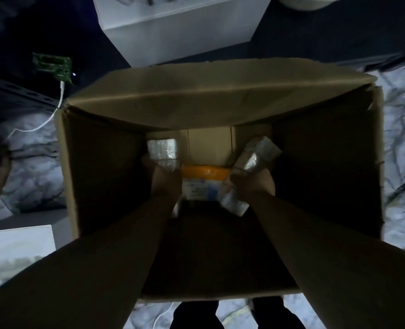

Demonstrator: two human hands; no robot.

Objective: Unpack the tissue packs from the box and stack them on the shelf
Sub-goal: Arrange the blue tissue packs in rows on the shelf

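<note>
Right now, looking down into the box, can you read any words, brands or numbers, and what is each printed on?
Nothing here is legible.
Orange-topped tissue pack: blue and dark print on its white face, too blurred to read.
Clear-wrapped pack in the left hand: no print legible.
Clear-wrapped pack in the right hand: no print legible.
White box beyond the cardboard box: dark marks on top, cut off and blurred.

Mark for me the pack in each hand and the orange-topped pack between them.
left-hand pack (162,148), head view, on its shiny wrapped top.
right-hand pack (256,154), head view, mid wrapper.
orange-topped pack (205,173), head view, orange band.
</note>
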